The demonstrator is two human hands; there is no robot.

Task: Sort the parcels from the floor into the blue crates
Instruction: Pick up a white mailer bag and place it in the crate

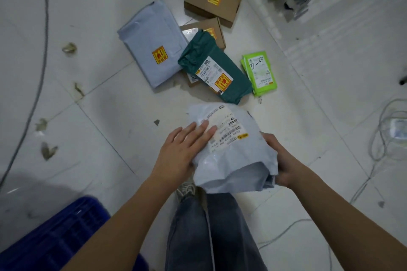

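Gripping the white parcel, right hand half hidden; left hand flat.

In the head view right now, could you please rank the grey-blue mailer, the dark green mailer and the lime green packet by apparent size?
1. grey-blue mailer, clearly largest.
2. dark green mailer, though it lies nearer the camera and overlaps a box.
3. lime green packet, plainly smallest.

Dim, cool, flat overhead light, soft glare on the glossy floor, a broad shadow at lower left by the crate, strong wide-angle bending at edges, slight softness throughout, corners blurrier.
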